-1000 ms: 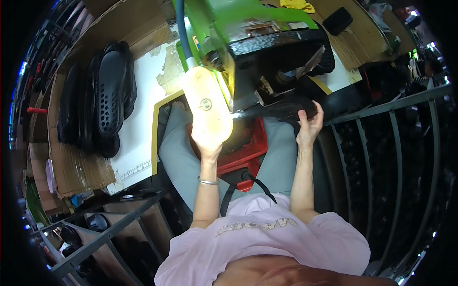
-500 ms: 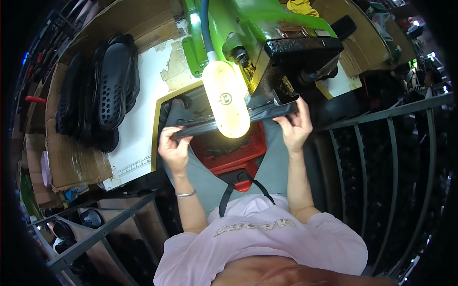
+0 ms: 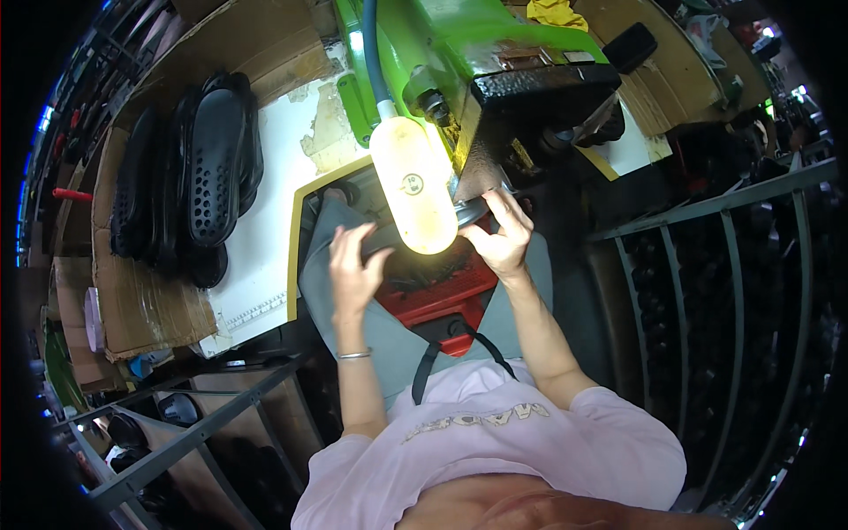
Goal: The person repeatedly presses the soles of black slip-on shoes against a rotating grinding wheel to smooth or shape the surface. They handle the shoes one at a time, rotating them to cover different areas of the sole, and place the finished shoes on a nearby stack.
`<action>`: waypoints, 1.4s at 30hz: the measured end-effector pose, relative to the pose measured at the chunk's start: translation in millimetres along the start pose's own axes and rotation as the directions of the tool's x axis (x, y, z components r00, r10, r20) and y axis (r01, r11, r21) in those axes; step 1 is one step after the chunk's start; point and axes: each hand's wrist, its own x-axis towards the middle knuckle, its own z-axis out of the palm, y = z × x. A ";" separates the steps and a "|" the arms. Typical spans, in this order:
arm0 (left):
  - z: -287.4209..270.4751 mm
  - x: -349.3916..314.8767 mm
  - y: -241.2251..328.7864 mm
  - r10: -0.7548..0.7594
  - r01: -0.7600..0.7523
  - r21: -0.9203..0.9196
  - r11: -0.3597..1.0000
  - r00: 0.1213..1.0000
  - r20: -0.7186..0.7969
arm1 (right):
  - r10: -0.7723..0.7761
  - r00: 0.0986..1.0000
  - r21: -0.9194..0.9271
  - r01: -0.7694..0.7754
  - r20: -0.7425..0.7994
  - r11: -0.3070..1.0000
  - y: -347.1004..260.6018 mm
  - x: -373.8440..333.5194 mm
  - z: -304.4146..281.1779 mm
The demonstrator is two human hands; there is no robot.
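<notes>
My right hand (image 3: pixel 503 237) grips a black shoe sole (image 3: pixel 473 212), thumb below and fingers above, at the green machine's (image 3: pixel 495 44) dark working head (image 3: pixel 539 97). The glowing oval lamp (image 3: pixel 411 190) hides the middle of the sole. To the left of the lamp is my left hand (image 3: pixel 356 274), its thumb and fingers apart, with nothing seen between them. A dark edge lies close to its fingertips; I cannot tell whether they touch.
Several black soles (image 3: pixel 216 163) with holed heels stand in a cardboard box (image 3: pixel 150 309) on the left of the white tabletop (image 3: pixel 261 256). A red container (image 3: pixel 433 305) sits between my knees. Metal rails (image 3: pixel 724 216) flank me, and a yellow cloth (image 3: pixel 556 13) lies beyond the machine.
My left hand has let go of the sole's left end and opened. My right hand has moved left and slightly down, turning the sole, which now mostly hides behind the lamp.
</notes>
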 end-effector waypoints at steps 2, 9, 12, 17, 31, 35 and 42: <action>23.7 15.4 40.3 0.155 -0.157 -0.049 0.986 0.986 -0.058 | -0.009 1.000 -0.013 0.009 0.009 1.000 -0.3 3.3 -0.1; 78.3 9.6 33.0 -0.073 -0.029 -0.542 0.840 0.984 -0.165 | 0.463 0.846 0.472 -0.532 0.264 0.703 54.0 -38.4 15.2; 99.1 -6.5 35.3 -0.245 0.061 -0.786 0.616 0.963 -0.116 | 0.553 0.736 0.496 -0.674 0.390 0.548 90.2 -73.1 24.3; 104.1 -0.2 63.4 -0.314 0.107 -0.902 0.419 0.949 -0.033 | 0.821 0.548 0.607 -0.710 0.159 0.357 153.0 -141.1 -11.3; 76.1 -10.0 15.2 -0.235 0.086 -0.874 0.478 0.972 -0.033 | 0.311 0.945 -0.319 -0.328 -0.102 0.889 18.9 51.6 -133.5; 38.1 -14.9 13.2 -0.336 0.128 -0.933 0.337 0.942 0.007 | 0.227 0.974 -0.342 -0.216 -0.009 0.915 -7.0 62.9 -102.1; -28.4 -54.9 -53.0 -0.319 0.034 -0.960 0.278 0.946 -0.059 | 0.207 0.968 -0.173 -0.181 0.141 0.968 -23.6 36.5 -38.3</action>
